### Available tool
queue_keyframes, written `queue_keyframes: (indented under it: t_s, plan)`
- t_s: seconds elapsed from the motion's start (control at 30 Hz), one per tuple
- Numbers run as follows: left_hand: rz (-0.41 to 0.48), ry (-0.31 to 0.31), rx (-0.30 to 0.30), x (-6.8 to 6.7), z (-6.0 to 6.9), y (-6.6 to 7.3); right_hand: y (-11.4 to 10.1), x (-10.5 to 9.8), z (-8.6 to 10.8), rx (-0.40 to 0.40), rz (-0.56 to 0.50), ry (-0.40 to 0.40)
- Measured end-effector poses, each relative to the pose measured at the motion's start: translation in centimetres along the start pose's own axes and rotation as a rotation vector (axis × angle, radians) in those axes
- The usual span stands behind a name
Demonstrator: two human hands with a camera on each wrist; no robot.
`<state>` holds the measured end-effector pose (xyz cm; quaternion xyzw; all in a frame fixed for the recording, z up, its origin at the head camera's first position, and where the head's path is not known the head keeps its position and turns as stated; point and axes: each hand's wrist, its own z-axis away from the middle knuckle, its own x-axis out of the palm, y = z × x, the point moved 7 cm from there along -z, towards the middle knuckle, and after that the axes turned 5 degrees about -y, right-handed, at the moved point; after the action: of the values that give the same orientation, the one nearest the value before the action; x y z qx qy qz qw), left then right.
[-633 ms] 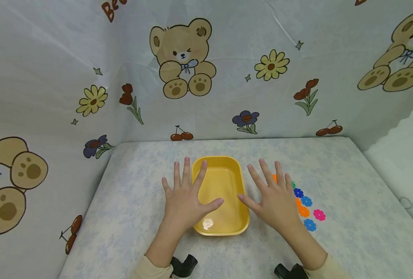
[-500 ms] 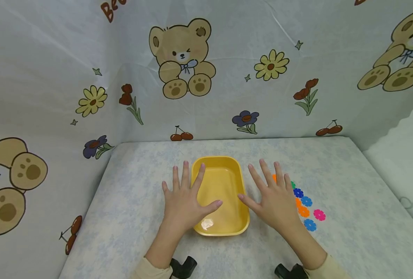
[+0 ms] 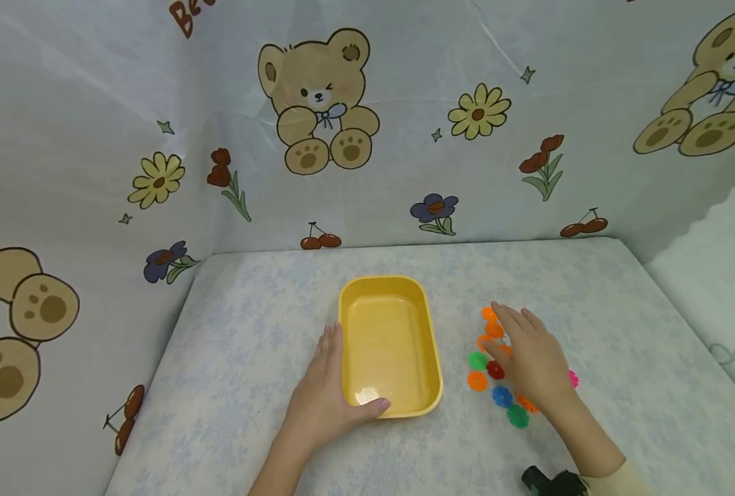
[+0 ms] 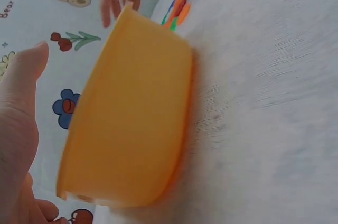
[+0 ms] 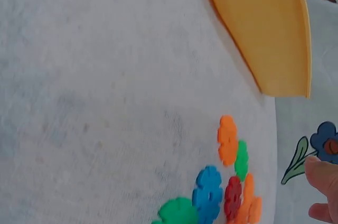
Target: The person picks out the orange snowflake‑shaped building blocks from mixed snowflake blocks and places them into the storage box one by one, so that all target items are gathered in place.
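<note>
There is one yellow tray on the one table, and it stands flat near the middle, its longer sides running away from the person. Two hands are in view. The left hand is at the near left corner of the tray; its fingers lie straight and close together along the left wall, and its thumb stretches across the near rim. Whether it really touches the tray, I cannot tell. The right hand is over the pieces, to the right of the tray, with fingers a little bent and thumb held apart from them; if it touches any piece, this I cannot tell also. I count at least eleven pieces, because the hand covers a part of the group: six orange pieces, two green pieces, one red piece, one blue piece and one pink piece. One black object is near the right wrist, beside one pale sleeve. The cloth behind shows three bears, two of them cut by the picture edges, and two yellow flowers
</note>
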<state>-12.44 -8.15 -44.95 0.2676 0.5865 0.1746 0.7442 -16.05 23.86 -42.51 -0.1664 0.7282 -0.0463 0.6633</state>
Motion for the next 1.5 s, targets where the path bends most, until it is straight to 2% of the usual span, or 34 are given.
queue_keyframes:
  t_s: [0.1, 0.23, 0.53, 0.7, 0.83, 1.03, 1.13, 1.3, 1.5]
  plan:
    - [0.114, 0.004, -0.001, 0.8, 0.5, -0.3, 2.1, 0.6, -0.3, 0.062, -0.057, -0.06]
    - [0.211, 0.011, 0.008, 1.7, 0.6, -0.5, 4.0, 1.5, -1.5, 0.111, -0.086, -0.113]
    - [0.393, -0.019, 0.002, 3.3, 0.3, -1.4, 5.2, 3.1, -4.4, 0.125, -0.079, -0.168]
    - [0.402, -0.019, 0.038, 3.6, 0.0, -1.6, 5.7, 3.7, -5.3, 0.131, -0.095, -0.173]
    - [0.398, -0.019, 0.05, 3.6, -0.2, -1.7, 5.9, 3.9, -5.8, 0.126, -0.161, -0.186]
    - [0.42, -0.027, 0.038, 3.8, -0.2, -1.9, 6.1, 4.9, -6.1, 0.148, -0.353, -0.303]
    - [0.435, -0.025, 0.04, 3.8, -0.2, -1.9, 6.3, 5.2, -6.3, 0.163, -0.385, -0.338]
    - [0.442, -0.021, 0.045, 3.8, -0.2, -1.9, 6.5, 5.0, -6.8, 0.153, -0.38, -0.338]
    - [0.432, -0.017, 0.056, 3.8, -0.3, -1.8, 5.6, 3.7, -7.5, 0.135, -0.449, -0.277]
